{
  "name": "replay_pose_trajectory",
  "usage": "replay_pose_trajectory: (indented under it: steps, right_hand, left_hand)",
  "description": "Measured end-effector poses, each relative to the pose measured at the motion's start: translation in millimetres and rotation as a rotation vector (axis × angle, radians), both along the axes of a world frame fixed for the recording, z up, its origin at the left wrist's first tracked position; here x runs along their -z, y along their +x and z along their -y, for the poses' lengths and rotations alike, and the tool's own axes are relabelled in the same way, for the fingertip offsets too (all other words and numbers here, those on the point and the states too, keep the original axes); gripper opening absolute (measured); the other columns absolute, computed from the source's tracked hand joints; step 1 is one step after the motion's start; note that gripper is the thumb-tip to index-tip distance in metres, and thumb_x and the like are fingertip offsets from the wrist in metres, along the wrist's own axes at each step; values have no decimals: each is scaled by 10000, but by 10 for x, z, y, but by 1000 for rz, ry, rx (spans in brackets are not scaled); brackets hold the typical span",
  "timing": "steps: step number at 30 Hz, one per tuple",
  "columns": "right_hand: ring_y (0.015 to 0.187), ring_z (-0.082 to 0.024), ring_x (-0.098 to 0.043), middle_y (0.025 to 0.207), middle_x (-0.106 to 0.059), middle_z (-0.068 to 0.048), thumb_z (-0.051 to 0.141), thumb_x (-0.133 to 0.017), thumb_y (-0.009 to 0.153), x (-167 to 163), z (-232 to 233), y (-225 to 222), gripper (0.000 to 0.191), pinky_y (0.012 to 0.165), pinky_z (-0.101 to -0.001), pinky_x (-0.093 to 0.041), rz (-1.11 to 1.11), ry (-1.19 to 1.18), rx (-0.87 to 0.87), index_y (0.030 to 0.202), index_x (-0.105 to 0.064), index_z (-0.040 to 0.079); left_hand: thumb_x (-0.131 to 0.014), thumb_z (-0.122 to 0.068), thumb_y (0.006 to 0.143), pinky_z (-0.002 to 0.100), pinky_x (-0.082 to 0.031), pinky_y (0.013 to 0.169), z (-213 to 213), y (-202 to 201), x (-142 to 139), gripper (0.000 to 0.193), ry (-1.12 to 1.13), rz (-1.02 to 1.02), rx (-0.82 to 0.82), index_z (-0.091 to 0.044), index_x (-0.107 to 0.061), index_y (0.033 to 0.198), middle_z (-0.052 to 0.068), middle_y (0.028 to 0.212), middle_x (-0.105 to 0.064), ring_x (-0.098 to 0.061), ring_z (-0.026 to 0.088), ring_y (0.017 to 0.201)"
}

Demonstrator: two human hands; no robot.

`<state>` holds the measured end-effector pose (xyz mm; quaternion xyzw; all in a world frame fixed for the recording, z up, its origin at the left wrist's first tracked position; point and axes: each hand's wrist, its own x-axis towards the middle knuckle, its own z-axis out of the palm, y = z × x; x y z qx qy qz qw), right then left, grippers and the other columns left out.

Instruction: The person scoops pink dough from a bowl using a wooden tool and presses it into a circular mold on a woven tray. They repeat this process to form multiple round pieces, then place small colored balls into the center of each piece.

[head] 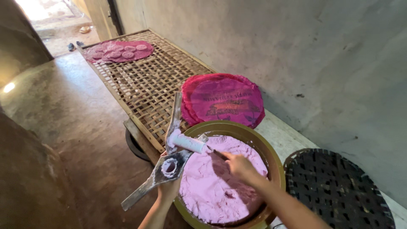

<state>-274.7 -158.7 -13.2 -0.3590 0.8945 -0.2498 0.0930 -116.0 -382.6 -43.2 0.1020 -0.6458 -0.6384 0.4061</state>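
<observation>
— Where's your left hand [168, 186]?

— Low centre of the frame, its grip closed on the grey metal press with long handles [163, 169], held at the rim of the round brass basin of pink dough [220, 178].

— And your right hand [239, 165]?

— Over the dough, grip closed on a thin stick [217, 153] pointing at the press's white cylinder [186, 143].

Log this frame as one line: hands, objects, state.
left hand: grips metal press | right hand: holds stick at white cylinder | bowl: pink dough | woven rack behind
</observation>
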Motion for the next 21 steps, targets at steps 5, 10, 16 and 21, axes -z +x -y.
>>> replay_pose_trajectory:
  steps: [5, 10, 16, 21]
  right_hand:
    - [587, -223, -615, 823, -666, -192, 186, -345, 1082, 210, 312, 497, 428, 521, -384, -522, 429, 163, 174, 1406, -561, 8]
    - [671, -268, -695, 888, -727, -221, 106, -621, 900, -13, 118, 881, 540, 611, -359, -572, 61, 81, -127, 1423, -531, 6]
    - [738, -160, -697, 979, -823, -91, 120, -603, 971, -588, -661, 715, 408, 675, -339, -557, 297, -109, -74, 1373, -675, 117]
    - [674, -114, -530, 717, -624, -49, 189, -605, 1027, -1043, -1124, 522, 349, 614, -336, -448, 580, -178, -74, 1314, -754, 59]
  left_hand:
    - [-722, -9, 846, 242, -529, 803, 15, -57, 41, 492, -60, -48, -37, -11, -532, 1300, 15, 1024, -682, -638, 82, 901]
    - [-726, -35, 880, 250, -520, 682, 44, -93, 21, 399, 42, -13, -69, -9, -565, 1244, 37, 987, -670, -622, 99, 803]
    - [-755, -120, 853, 278, -539, 692, 263, -47, -495, 432, -314, -55, -85, -24, -597, 1243, 77, 1045, -682, -649, 141, 820]
    - [-788, -241, 777, 309, -569, 720, 26, -97, -639, 544, -733, 112, 76, -56, -616, 1259, 98, 1136, -679, -681, 184, 861]
